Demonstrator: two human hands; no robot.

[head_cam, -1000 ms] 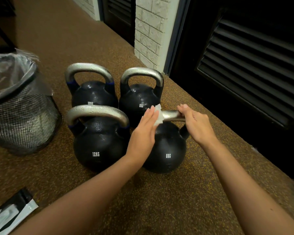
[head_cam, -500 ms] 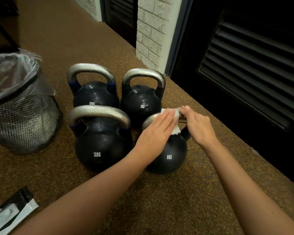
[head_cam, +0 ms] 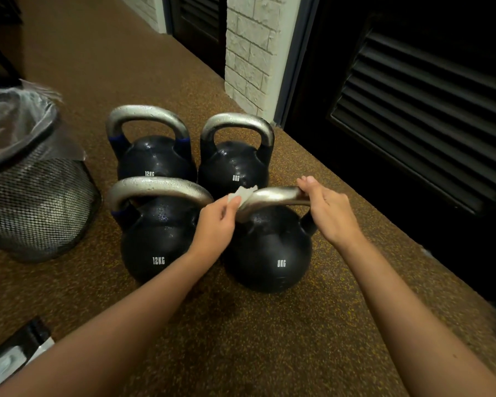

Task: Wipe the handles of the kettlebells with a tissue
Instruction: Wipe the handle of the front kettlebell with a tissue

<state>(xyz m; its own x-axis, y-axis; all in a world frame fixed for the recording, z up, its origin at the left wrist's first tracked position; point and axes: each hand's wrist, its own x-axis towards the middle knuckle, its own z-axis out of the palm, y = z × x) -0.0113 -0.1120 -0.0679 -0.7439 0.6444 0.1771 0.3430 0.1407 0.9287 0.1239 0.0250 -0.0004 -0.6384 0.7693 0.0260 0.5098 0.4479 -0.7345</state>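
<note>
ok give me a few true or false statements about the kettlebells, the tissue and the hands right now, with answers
1. Four kettlebells stand on the floor. True.
2. The left hand holds the tissue against the handle of the near right kettlebell. True.
3. The right hand rests flat on the floor. False: it grips the right end of that same handle.
4. The tissue is on the near left kettlebell. False: no hand or tissue touches that one.
5. A mesh bin with a plastic liner stands left of the kettlebells. True.
</note>
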